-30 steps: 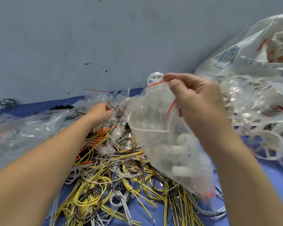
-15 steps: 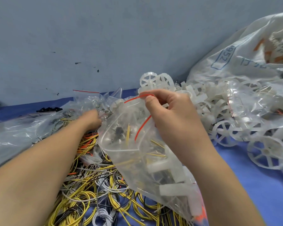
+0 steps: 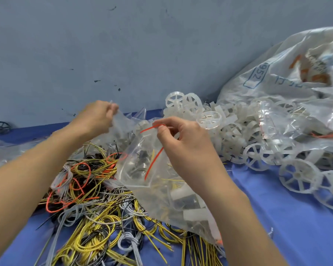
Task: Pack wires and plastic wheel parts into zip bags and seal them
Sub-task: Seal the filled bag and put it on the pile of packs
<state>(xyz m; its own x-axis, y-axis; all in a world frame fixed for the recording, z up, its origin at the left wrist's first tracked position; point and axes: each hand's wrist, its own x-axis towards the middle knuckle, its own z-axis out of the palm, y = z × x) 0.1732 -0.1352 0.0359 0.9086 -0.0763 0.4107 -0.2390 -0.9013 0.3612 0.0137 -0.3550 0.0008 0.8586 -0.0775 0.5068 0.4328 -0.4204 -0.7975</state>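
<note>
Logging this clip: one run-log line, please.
right hand pinches zip bag red seal | left hand lifts empty bag | unsealed

Both hands [image 3: 183, 139] pinch zip bag [image 3: 142, 169] over wires [image 3: 88, 191].

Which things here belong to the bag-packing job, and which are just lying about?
Belonging to the job:
- zip bag, right hand pinching its red seal strip
- empty bag, pinched by left hand
- wire pile
- white plastic wheels

Lying about:
- big printed sack
- dark wheel by the wall
</note>
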